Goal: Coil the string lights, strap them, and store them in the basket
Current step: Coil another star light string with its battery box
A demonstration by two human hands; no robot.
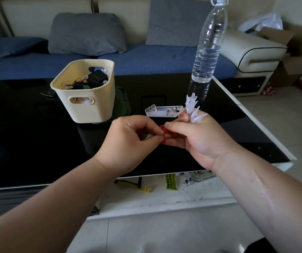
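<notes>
Right hand (199, 137) is curled tight round the coiled string lights (194, 112), spiky clear bulbs fanning out at twelve o'clock, clear battery box (164, 111) jutting towards nine. Left hand (128, 141) pinches the red strap (163, 133) between them. The bundle looks light and springy, the bulbs brittle, so grip the wire coil, not the points. Smooth cream basket (84, 106) sits at ten o'clock on the glossy black tabletop (28, 134).

Glossy black desk, matt and clear plastics, soft cloth behind.
The black glass-like desk (28, 134) top is smooth and mirror-glossy. Toward its far left corner, the cream plastic basket (91, 110) looks matt and smooth. At its far right edge, the clear ribbed plastic bottle (208, 46) shines. The frosted white spiky plastic lights (194, 112) look hard, the small red strap (162, 129) smooth, and the blue sofa (155, 59) matt cloth.
</notes>
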